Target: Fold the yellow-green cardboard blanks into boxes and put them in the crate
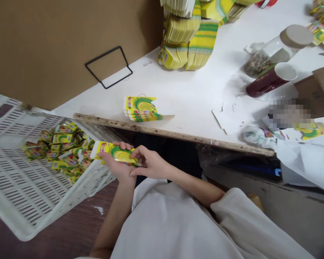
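My left hand (118,166) is wrapped round a small yellow and green printed carton (118,153), held in front of the table edge. At the carton's right end, my right hand (148,162) has its thumb and fingers closed on it; the flap there is mostly hidden. More flat cartons (142,106) of the same print lie in a short overlapping row on the table, just beyond my hands. Left of them stands a white plastic basket (18,180) with many small wrapped packets (67,147) inside.
Stacks of flat cartons (189,43) stand at the back of the white table (183,97). A big cardboard box (70,39) is at the back left, by a black wire frame (109,67). Rightward are a lidded jar (275,50), a maroon cup (267,81) and paper scraps (218,120).
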Motion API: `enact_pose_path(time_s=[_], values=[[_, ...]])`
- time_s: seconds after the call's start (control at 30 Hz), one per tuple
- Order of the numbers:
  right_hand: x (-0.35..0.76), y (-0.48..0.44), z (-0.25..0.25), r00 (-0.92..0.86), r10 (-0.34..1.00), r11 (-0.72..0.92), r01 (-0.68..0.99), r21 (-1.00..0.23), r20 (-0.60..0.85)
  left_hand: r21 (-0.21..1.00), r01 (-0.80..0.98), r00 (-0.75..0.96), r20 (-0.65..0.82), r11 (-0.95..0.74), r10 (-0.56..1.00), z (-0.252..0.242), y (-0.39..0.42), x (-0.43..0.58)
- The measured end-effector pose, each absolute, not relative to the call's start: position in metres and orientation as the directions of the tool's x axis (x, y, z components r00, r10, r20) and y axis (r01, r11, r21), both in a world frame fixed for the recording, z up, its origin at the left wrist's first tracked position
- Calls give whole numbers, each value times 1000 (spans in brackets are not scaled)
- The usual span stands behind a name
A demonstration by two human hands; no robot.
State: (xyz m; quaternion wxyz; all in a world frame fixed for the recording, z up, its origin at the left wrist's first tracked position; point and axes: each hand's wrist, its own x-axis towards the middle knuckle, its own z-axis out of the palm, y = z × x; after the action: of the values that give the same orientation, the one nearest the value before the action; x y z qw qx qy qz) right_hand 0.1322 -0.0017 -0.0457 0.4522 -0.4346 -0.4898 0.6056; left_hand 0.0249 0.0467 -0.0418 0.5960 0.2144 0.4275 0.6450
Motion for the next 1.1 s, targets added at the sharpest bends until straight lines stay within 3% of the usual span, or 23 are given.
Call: enact_pose_path(time_s=[0.13, 0.23, 0.37, 0.5, 0.6, 0.7, 0.8, 0.87, 0.93, 0.97, 1.03, 1.1], values=[[140, 3, -44, -92, 992, -92, -39, -995, -88, 883, -457, -129, -183, 105, 975, -46, 44, 22], [153, 8, -40, -5, 1000, 22, -5, -1000, 22, 942, -334, -175, -88, 25, 981, -50, 40, 19], [171, 14, -27, 9, 984, 175, 169, -970, 179, 962, -272, -239, -63, -4, 969, -52, 44, 9], [195, 15, -13, -113, 943, 332, 387, -860, 313, 949, -286, 28, -129, 132, 991, -35, 63, -19], [202, 13, -5, -290, 895, 446, 535, -718, 340, 969, -155, 260, -148, 192, 954, -23, 72, -38], [195, 9, -2, -432, 835, 545, 565, -620, 340, 982, 153, 498, -175, 112, 849, -21, 64, -36], [183, 5, -4, -291, 884, 467, 564, -681, 365, 955, 295, 508, -134, -26, 851, -30, 46, -20], [178, 3, -10, -12, 933, 321, 474, -820, 359, 948, 306, 432, -57, -87, 900, -37, 34, -9], [174, 3, -21, 173, 953, 209, 217, -954, 248, 936, 311, 395, 31, -165, 918, -43, 26, 0], [171, 3, -28, 171, 973, 151, 54, -987, 158, 924, 311, 394, 90, -225, 915, -45, 23, 3], [166, 4, -42, 2, 1000, -30, -214, -976, -31, 887, 300, 416, 209, -351, 885, -47, 20, 6], [162, 5, -52, -176, 974, -196, -333, -922, -144, 855, 299, 443, 269, -424, 855, -48, 20, 7]])
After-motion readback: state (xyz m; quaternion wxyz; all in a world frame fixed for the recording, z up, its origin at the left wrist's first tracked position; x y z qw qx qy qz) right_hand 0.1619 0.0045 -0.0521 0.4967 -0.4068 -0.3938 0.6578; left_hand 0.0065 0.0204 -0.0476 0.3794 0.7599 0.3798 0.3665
